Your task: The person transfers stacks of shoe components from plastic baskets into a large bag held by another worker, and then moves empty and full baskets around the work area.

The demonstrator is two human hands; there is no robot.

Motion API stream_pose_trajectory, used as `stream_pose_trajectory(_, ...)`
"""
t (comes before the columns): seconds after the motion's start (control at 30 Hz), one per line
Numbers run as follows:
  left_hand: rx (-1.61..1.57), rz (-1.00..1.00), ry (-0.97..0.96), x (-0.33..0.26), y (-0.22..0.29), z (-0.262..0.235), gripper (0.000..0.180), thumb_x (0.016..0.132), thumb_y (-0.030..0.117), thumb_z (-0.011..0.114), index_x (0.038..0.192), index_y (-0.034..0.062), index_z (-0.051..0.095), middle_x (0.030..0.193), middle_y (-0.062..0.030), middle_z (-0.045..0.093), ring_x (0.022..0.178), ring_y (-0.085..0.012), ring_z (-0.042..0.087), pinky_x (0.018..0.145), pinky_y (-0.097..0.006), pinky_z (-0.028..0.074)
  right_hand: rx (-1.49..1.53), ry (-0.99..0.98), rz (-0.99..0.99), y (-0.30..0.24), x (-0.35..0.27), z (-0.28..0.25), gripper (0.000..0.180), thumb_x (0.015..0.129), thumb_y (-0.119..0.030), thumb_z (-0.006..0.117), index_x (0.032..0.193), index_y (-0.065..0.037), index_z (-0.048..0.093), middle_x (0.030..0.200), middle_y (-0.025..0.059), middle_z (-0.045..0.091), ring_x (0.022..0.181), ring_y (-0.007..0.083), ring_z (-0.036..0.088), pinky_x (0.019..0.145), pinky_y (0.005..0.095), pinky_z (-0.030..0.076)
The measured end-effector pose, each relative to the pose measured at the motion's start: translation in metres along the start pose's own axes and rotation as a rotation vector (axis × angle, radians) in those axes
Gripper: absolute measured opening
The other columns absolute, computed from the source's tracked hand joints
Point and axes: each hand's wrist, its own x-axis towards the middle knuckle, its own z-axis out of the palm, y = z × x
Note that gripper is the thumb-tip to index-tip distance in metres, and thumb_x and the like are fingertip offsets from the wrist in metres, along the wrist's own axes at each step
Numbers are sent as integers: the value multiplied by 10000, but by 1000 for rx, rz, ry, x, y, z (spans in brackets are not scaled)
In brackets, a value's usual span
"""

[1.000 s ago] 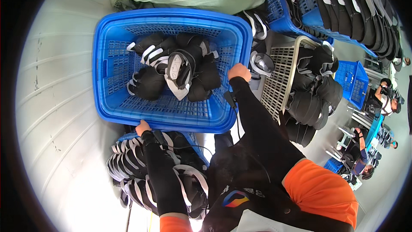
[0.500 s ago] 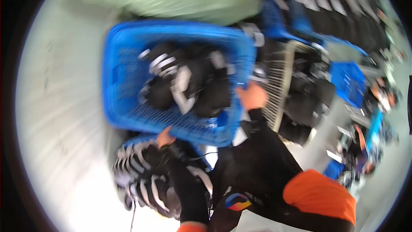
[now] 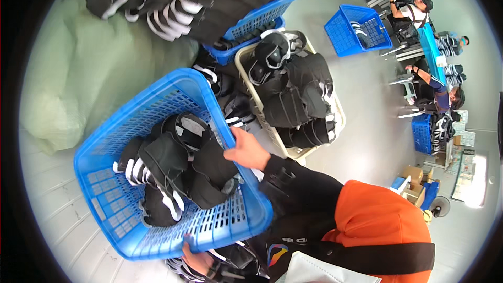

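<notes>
A blue plastic basket [image 3: 86,178] hangs tilted between my two hands, with its open top facing me. In it lies a loose heap of black padded pieces [image 3: 209,170] with white bands; their exact kind I cannot make out. My right hand [image 3: 246,149] grips the basket's right-hand rim, thumb over the edge. At the near rim my left hand [image 3: 198,260] is closed on the edge, its thumb on top and the other fingers partly hidden below. More black pieces with white edges [image 3: 238,254] show beneath the basket beside my left hand.
A cream basket [image 3: 294,152] full of black pieces stands right of mine. Behind it are blue baskets [image 3: 264,18] under stacked black pieces, and a pale green sack [image 3: 110,89] at the left. Farther right are a blue basket [image 3: 340,36], seated people [image 3: 443,91], and a fan [image 3: 440,206].
The held basket has shifted left and down in view and turned askew. My view has swung rightward, bringing the cream basket and the work area more fully into sight. Both hands keep hold.
</notes>
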Motion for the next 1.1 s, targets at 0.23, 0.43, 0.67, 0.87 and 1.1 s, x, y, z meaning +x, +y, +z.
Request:
stream_pose_trajectory(0.23, -317, 25, 1, -229, 30, 87, 359, 897, 93, 619, 1233, -16, 554, 1190, -161, 663, 1070, -243, 634, 930, -360, 501, 159, -40, -110, -68, -140, -206, 499, 729, 12, 646, 1220, 1, 557, 1005, 59, 622, 879, 120, 581, 769, 277, 495)
stream_pose_trajectory(0.43, -390, -64, -228, -415, 26, 164, 434, 902, 17, 590, 1318, -31, 475, 1214, -208, 630, 1097, -290, 621, 992, -421, 475, 340, 93, -31, -125, -255, -411, 595, 746, 68, 621, 1326, 7, 502, 1269, 111, 586, 1172, 224, 584, 926, 343, 503)
stream_pose_trajectory(0.67, -244, -64, -626, -487, -19, 280, 429, 920, 18, 611, 1324, -3, 469, 1228, -128, 603, 1127, -221, 590, 999, -373, 455, 330, 302, -49, -58, -311, -593, 665, 709, -21, 525, 1360, 69, 421, 1353, 203, 531, 1212, 325, 587, 929, 415, 537)
stream_pose_trajectory(0.87, -216, -389, -705, -434, -150, 385, 392, 913, 44, 677, 1260, 90, 501, 1093, -19, 594, 969, -121, 574, 824, -280, 482, 191, 429, 260, 139, -194, -692, 262, 859, -92, 661, 1076, -51, 520, 972, 73, 592, 858, 203, 638, 707, 381, 568)
stream_pose_trajectory(1.1, -183, -417, -658, -444, -131, 406, 378, 898, 15, 685, 1228, 113, 528, 1118, -42, 599, 998, -172, 609, 841, -336, 515, 291, 459, 56, 201, -172, -698, 123, 858, -58, 615, 963, -41, 552, 818, 59, 609, 674, 154, 623, 606, 300, 538)
